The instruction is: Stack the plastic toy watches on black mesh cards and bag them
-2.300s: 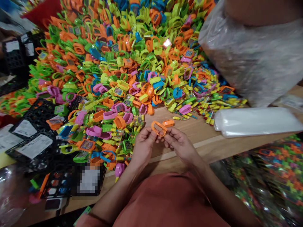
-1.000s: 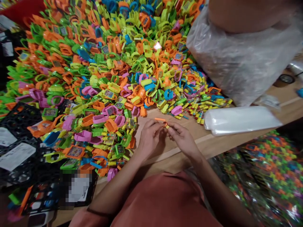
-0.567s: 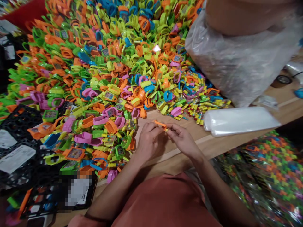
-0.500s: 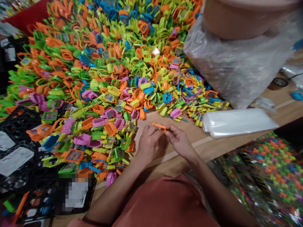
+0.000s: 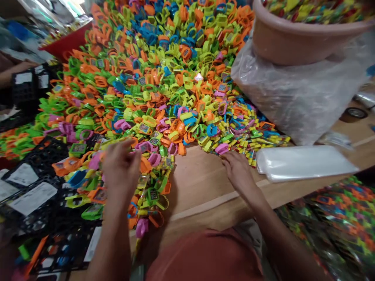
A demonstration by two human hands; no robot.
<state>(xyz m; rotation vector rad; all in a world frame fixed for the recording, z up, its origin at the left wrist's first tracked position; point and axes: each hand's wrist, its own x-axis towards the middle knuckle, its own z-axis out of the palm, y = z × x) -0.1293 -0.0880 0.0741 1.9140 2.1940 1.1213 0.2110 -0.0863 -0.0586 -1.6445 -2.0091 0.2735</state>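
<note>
Around the table's (image 5: pixel 202 187) middle, toy watches (image 5: pixel 155 97) are heaped from 9 to 1 o'clock, presumably for two-handed reach. The blurred left hand (image 5: pixel 121 166) is held above them at 9, the right hand (image 5: pixel 238 169) at 2, beside a pink watch (image 5: pixel 222 148); whether anything is gripped by either cannot be told. Plastic bags (image 5: pixel 307 163) are laid at 3, probably for ready access.
</note>
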